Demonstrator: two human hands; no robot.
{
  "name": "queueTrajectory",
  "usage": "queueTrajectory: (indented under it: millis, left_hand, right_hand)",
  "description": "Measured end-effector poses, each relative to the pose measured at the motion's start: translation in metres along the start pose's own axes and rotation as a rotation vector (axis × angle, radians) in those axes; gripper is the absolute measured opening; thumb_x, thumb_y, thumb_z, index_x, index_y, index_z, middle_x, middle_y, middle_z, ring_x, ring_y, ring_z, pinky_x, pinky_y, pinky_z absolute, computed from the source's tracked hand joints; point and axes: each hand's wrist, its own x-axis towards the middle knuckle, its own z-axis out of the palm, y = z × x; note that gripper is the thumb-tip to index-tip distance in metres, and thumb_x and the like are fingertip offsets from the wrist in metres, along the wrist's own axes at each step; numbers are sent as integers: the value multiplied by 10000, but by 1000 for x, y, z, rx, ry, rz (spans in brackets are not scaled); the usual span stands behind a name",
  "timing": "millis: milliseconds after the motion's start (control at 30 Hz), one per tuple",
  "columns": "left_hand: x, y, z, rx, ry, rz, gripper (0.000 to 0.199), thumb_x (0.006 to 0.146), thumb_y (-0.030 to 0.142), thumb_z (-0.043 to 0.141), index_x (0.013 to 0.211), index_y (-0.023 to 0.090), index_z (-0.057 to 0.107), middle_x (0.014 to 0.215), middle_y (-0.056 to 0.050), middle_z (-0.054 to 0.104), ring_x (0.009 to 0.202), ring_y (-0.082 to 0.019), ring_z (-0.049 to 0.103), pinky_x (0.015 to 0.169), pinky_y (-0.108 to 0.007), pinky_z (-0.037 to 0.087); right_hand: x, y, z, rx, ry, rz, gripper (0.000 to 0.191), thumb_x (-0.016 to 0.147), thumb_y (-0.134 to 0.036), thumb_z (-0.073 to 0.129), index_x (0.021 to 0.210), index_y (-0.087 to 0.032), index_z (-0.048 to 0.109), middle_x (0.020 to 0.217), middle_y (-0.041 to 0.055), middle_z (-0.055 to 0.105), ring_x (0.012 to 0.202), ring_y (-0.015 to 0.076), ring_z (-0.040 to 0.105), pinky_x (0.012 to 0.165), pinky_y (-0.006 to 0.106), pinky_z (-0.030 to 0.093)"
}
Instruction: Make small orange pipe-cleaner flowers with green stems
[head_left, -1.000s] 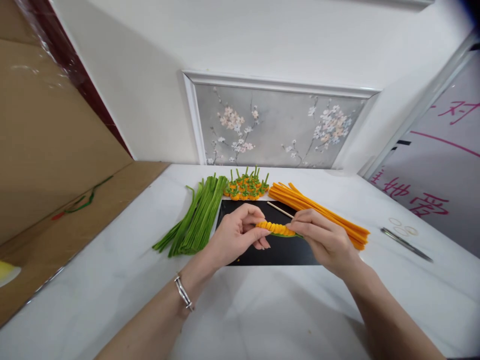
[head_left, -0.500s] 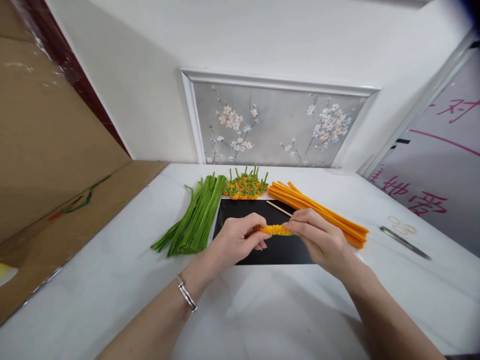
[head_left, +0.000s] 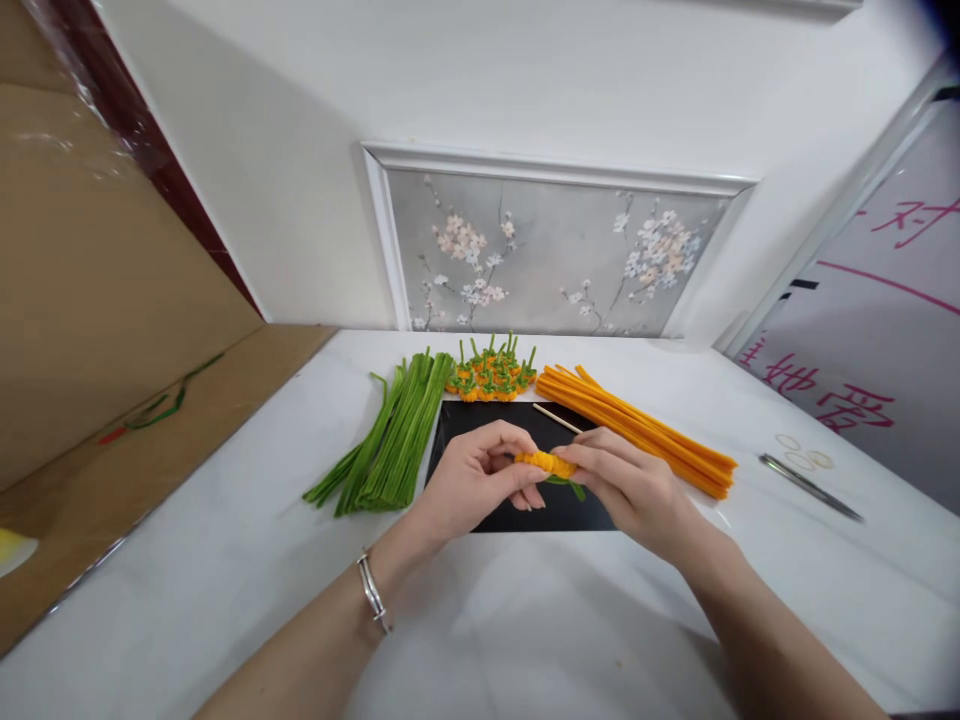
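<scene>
Between my two hands is a coiled orange pipe cleaner, its ends pinched in my fingertips. My left hand is closed on its left end, thumb below and index finger above. On the right end my right hand is closed, and the fingers cover part of the coil. A short green pipe cleaner piece shows just beneath the coil by my right fingertips. Both hands are above a black mat. A thin pale stick lies on the mat, partly hidden behind my right hand.
Green pipe cleaners lie bundled left of the mat, orange pipe cleaners to the right. Several small orange-and-green pieces stand behind it. Tweezers and rubber bands lie far right. Cardboard borders the left side.
My hands have come slightly closer together, and the visible stretch of orange coil is shorter and more bent. More of the green piece shows below it.
</scene>
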Motion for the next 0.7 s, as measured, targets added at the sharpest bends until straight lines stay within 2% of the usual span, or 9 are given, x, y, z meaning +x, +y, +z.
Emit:
queueTrajectory:
  millis: [133,367,600,700]
  left_hand:
    - [-1,7,0,-95,-60,-32,166,787,264,697,859,149,601,582,0,691,519,-118,669,503,-190,547]
    - [-3,8,-1,-38,-65,-20,134,802,234,677,868,150,596,592,-1,685,538,-107,660,523,-189,538]
    - [-4,5,1,97,-36,-26,111,802,221,646,799,174,546,448,80,509,381,-61,508,385,-142,369]
    - [-4,7,1,90,-43,-30,113,806,248,647,796,170,565,435,79,497,369,-58,482,386,-151,358]
  right_hand:
    - [-1,2,-2,34,23,-12,347,909,-63,499,1219,-204,570,986,93,628,970,214,589,800,376,549]
    - [-1,3,-6,38,0,3,393,918,-53,442,1237,-234,584,964,90,608,930,213,595,747,379,557]
    - [1,-1,-4,25,-1,-6,406,926,-60,437,1257,-247,579,946,85,603,911,205,593,738,375,558]
    - [-1,0,-3,22,-6,1,382,926,-77,445,1239,-241,590,959,89,613,914,211,599,738,380,561]
